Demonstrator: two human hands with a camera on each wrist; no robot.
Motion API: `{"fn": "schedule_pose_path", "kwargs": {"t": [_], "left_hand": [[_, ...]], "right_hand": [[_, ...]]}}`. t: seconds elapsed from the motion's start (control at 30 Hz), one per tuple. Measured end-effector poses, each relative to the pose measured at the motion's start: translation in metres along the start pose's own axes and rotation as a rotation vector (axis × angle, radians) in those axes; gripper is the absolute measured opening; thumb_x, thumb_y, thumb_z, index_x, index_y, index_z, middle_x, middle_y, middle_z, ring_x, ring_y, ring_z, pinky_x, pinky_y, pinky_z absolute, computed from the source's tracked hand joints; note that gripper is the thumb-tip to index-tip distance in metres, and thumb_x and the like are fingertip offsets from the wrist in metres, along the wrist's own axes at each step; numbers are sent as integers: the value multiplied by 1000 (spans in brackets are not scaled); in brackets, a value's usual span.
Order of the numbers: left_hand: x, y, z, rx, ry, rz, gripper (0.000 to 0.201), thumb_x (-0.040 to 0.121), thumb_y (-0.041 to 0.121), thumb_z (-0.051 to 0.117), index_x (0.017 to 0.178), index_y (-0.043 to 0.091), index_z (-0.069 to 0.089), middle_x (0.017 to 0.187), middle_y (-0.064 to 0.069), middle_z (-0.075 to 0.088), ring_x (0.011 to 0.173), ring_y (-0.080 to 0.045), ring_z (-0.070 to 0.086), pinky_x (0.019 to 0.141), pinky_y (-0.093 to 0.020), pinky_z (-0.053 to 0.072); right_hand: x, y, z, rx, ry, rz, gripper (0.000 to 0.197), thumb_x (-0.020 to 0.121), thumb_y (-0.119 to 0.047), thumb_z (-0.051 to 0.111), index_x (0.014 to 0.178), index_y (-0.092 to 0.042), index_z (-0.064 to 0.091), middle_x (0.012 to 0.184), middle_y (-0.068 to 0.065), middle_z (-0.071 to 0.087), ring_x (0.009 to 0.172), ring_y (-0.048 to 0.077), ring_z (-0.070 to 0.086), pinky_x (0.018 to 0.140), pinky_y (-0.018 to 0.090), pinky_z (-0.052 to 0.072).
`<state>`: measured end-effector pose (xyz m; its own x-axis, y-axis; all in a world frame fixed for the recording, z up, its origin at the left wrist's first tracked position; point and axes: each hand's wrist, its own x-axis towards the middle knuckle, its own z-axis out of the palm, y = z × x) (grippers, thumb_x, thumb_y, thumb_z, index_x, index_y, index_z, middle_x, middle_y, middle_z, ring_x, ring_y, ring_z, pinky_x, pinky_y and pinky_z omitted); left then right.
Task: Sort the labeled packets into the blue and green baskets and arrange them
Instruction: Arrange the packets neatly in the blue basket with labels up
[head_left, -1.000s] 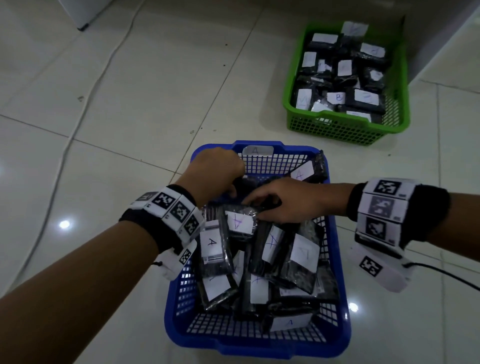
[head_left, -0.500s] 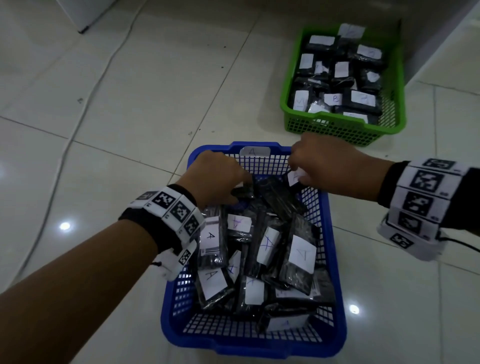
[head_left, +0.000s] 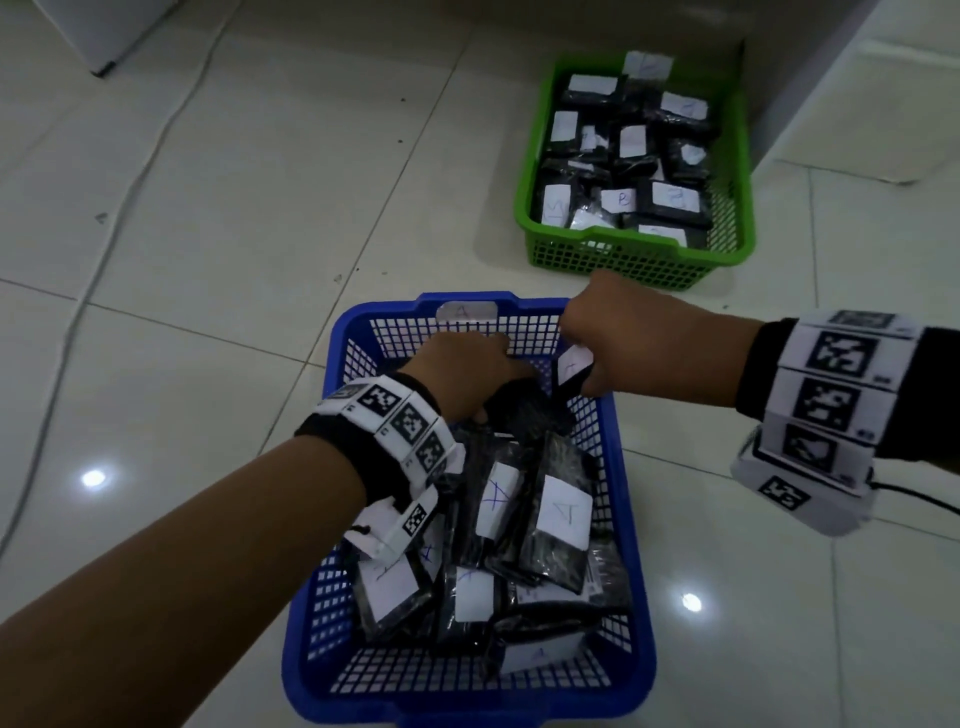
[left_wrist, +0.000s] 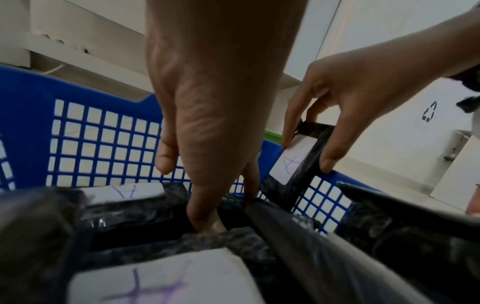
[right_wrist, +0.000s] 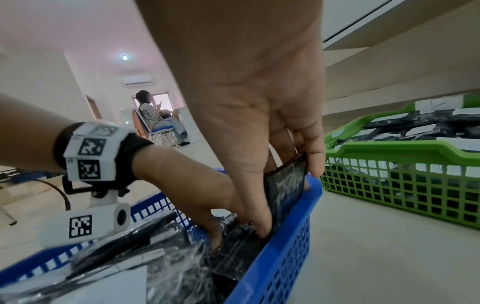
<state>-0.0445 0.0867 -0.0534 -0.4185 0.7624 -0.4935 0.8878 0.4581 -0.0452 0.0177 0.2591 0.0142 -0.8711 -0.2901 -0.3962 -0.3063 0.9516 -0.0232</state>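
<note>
The blue basket (head_left: 467, 712) in front of me holds several black packets (head_left: 563, 514) with white "A" labels. My right hand (head_left: 587, 358) grips one "A" packet (head_left: 571, 366) upright against the basket's far right corner; the right wrist view shows this packet (right_wrist: 285, 185) pinched between thumb and fingers at the blue wall. My left hand (head_left: 467, 379) reaches into the far part of the basket, and its straight fingers (left_wrist: 205, 205) press down between packets, holding none. The green basket (head_left: 623, 247) farther right holds several "B" packets (head_left: 670, 200).
A white cable (head_left: 145, 171) runs over the tiled floor on the left. A white cabinet corner (head_left: 104, 41) stands at the far left, and a pale wall base (head_left: 883, 104) rises behind the green basket. A person (right_wrist: 155, 117) sits far off.
My right hand left the middle of the pile and went to the basket's far right corner, where it now grips an "A" packet upright. My left hand shifted slightly right.
</note>
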Motion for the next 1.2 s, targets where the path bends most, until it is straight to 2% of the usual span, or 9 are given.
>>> {"fn": "schedule_pose_path", "kwargs": {"t": [0.13,0.27,0.37,0.5,0.57,0.77,0.97,1.1,1.2], "left_hand": [[-5,-8,-1,21,128,49,53,93,28,64,142,38,45,132,-5,46,118,-29,55,80,-43,52],[-26,-25,-2,-150,210,144,23,85,26,66,106,32,67,117,7,55,109,-19,55,82,-42,55],[-50,-43,-5,-402,342,28,9,90,35,68,98,33,72,87,14,66,83,-12,63,76,-34,54],[-72,-58,-9,-715,634,-261,35,95,52,61,91,18,70,65,2,64,51,-7,55,55,-25,48],[-79,-67,-7,-806,610,-383,43,96,52,59,85,10,65,67,-8,65,55,-19,60,55,-31,46],[-87,-70,9,-474,350,-300,3,100,26,53,103,26,52,84,-2,64,71,-24,58,64,-36,48],[-87,-61,8,-635,490,-348,27,90,32,62,105,20,44,76,0,60,62,-19,58,55,-35,48],[-86,-62,16,-669,546,-288,22,86,30,71,94,18,54,81,5,54,73,-13,53,61,-26,37],[-85,-64,21,-811,587,-273,27,87,28,75,110,24,61,89,10,64,80,-8,61,68,-17,45]], "right_hand": [[-8,8,-4,32,18,14,30,75,-39,78,68,-19,56,64,-4,53,62,15,52,70,41,52],[-8,22,-1,51,14,27,33,79,-32,78,104,-15,65,93,4,62,88,22,56,80,42,49],[-3,16,11,164,106,-17,32,84,-26,73,112,-16,63,102,6,55,95,24,52,80,43,47],[11,-12,40,165,188,-103,39,92,-24,63,128,-13,51,112,10,48,99,28,46,81,45,47],[22,-23,53,111,155,-84,46,95,-19,59,137,-10,42,121,17,46,103,32,45,82,50,48],[35,-36,58,-128,28,8,69,89,-6,60,148,-5,24,144,23,29,114,37,46,64,40,46],[40,-39,53,-129,-28,61,55,90,-6,58,140,-10,36,127,13,50,95,31,62,58,36,45],[44,-46,43,-155,-46,41,14,89,-2,55,101,-10,56,91,6,59,88,28,64,59,33,44],[50,-41,51,-13,-21,1,8,89,0,55,91,-7,58,86,8,54,87,30,63,64,35,47]]}}
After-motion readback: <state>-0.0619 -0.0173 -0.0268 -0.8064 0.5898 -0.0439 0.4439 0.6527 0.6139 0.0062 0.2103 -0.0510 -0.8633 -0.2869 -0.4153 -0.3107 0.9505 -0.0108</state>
